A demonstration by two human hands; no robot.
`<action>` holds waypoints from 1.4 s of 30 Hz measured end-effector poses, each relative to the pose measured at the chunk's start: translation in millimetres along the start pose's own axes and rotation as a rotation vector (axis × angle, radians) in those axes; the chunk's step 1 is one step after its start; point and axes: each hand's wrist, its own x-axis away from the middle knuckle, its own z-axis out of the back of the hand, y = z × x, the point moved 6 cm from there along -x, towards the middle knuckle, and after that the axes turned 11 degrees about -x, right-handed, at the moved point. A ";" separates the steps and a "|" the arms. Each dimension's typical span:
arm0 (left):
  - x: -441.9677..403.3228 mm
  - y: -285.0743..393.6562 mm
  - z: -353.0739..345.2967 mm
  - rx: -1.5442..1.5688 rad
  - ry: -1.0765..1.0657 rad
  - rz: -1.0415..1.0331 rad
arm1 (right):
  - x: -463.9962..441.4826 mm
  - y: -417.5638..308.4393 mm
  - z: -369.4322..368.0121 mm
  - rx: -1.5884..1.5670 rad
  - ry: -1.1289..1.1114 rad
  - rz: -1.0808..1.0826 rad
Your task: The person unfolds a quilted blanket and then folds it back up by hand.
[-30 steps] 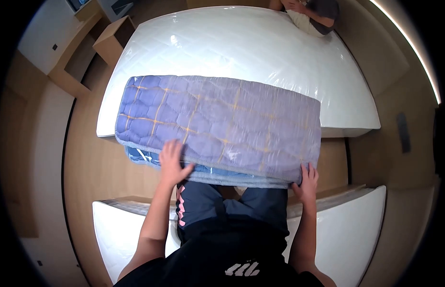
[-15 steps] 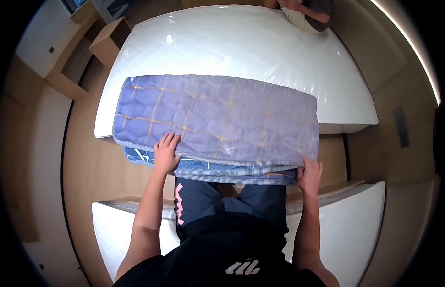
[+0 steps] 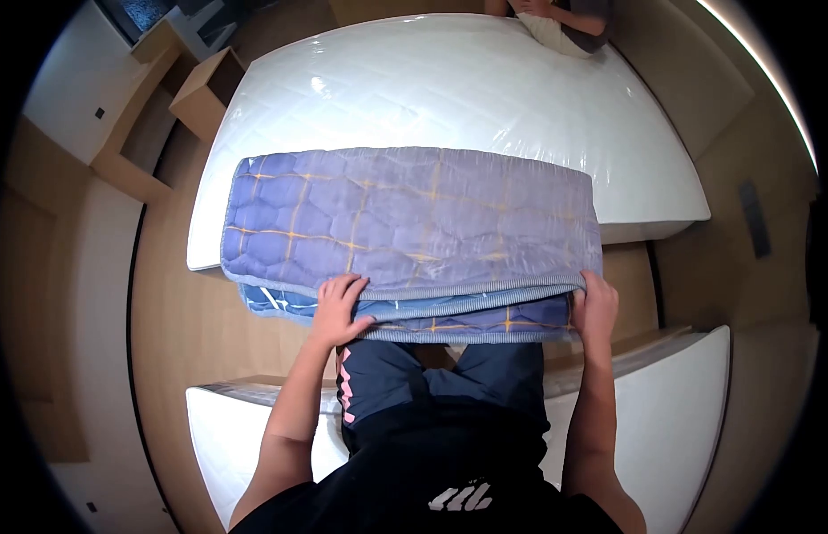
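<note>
A folded quilted pad (image 3: 405, 222), purple with yellow lines and a grey-blue striped edging, lies in front of me on the near part of a plastic-wrapped white mattress (image 3: 432, 89). Blue and purple folded layers show below its top layer at the near side. My left hand (image 3: 340, 311) rests on the near edge left of the middle, fingers on top and thumb apart. At the near right corner my right hand (image 3: 596, 307) grips the edge of the upper layer, its fingers partly hidden.
Another wrapped white mattress (image 3: 645, 418) lies around my legs. A person (image 3: 565, 22) sits at the far right of the far mattress. A wooden open cabinet (image 3: 200, 93) stands at the far left; wooden floor (image 3: 182, 294) shows at the left.
The near right edge of the pad's top layer has risen with my right hand, showing more of the purple layer beneath. My left hand has shifted slightly along the near edge.
</note>
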 end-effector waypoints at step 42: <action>11.6 -65.9 31.6 -0.254 0.003 0.241 | -10.3 19.0 45.4 -0.087 0.203 0.051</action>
